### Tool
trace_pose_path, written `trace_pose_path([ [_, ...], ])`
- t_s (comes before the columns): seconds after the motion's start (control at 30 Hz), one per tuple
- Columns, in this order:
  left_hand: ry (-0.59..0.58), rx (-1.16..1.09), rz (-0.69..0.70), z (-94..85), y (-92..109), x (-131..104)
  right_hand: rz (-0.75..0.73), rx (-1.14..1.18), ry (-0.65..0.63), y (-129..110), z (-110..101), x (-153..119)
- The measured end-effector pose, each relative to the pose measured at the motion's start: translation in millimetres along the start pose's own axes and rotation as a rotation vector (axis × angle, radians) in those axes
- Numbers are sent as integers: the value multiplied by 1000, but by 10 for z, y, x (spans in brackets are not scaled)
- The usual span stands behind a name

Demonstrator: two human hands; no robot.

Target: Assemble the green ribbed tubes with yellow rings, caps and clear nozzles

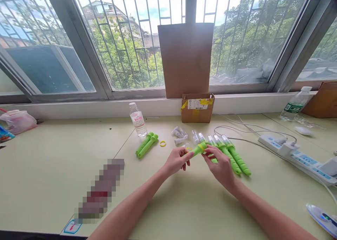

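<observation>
My left hand [177, 160] is closed around the body of a green plastic tube [199, 149] with a ribbed, wider head and a yellow ring on it. The fingers of my right hand [220, 165] pinch that head from the other side. To the right lie several green tubes [238, 160] with clear tips, partly hidden by my right hand. Two more green tubes [147, 146] without clear tips rest on the left, beside a loose yellow ring [163, 143]. Behind my hands are several loose clear plastic caps [180, 132]. Another yellow ring lies partly hidden behind my left hand.
A water bottle [138, 120] and a small cardboard box [197, 110] stand toward the back of the table [52, 155]. On the right are a power strip [300, 159], cables and another bottle [294, 104]. A blurred-out object [102, 190] lies at front left.
</observation>
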State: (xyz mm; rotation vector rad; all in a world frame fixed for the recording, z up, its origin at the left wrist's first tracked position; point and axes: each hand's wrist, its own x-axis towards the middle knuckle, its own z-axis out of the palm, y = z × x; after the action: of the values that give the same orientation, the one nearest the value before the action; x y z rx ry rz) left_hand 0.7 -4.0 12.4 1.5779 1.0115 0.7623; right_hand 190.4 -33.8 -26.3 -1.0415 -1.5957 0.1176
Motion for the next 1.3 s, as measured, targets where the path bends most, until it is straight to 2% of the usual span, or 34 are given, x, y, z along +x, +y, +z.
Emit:
trace_pose_path([
  [0.3, -208, -125, -116, -41, 12, 7, -8, 51, -41, -5, 20, 6],
  [0.4, -237, -127, -148, -68, 21, 11, -8, 42, -25, 7, 29, -7],
  [0.7, -97, 15, -29, -12, 88, -28, -27, -2, 26, 9, 14, -2],
  [0.87, -9, 109, 92, 17, 75, -45, -2, 15, -27, 21, 20, -6],
  [1.1, -70, 188, 78, -4, -43, -7, 19, 45, -96, 20, 15, -4],
  [1.3, -113, 169, 52, -29, -17, -7, -22, -14, -92, -7, 24, -20],
])
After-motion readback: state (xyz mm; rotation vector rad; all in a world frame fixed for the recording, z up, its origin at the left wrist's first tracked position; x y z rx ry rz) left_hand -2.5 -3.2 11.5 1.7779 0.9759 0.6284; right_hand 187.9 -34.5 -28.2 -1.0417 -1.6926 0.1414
